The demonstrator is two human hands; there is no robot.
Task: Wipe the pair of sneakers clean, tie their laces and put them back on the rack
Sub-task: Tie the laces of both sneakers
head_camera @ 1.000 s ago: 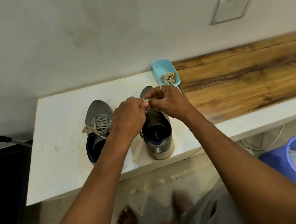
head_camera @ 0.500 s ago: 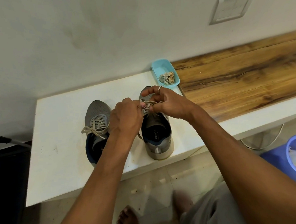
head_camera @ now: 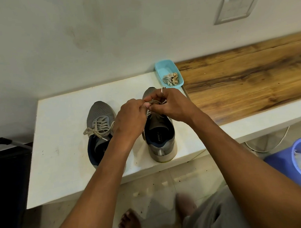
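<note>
**Lacing: one shoe tied, one in hand**

Grey mesh sneaker on our left (head_camera: 99,112) looks tied, beige bow (head_camera: 98,130) on top. Our left hand (head_camera: 128,119) and right hand (head_camera: 172,105) both pinch the beige laces (head_camera: 155,102) of the other grey mesh sneaker (head_camera: 161,145); knot unfinished. Both stand on the white ledge (head_camera: 58,138); racking left. Wiping: we can't tell. White insole print (head_camera: 159,137) unreadable.

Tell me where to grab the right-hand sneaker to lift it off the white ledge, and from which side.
Grip the right-hand sneaker by its heel collar, from the near side: the heel points at the person and the mouth is open upward, so fingers likely hook in, thumb on the heel. The toe end is crowded by the blue tray.
</note>
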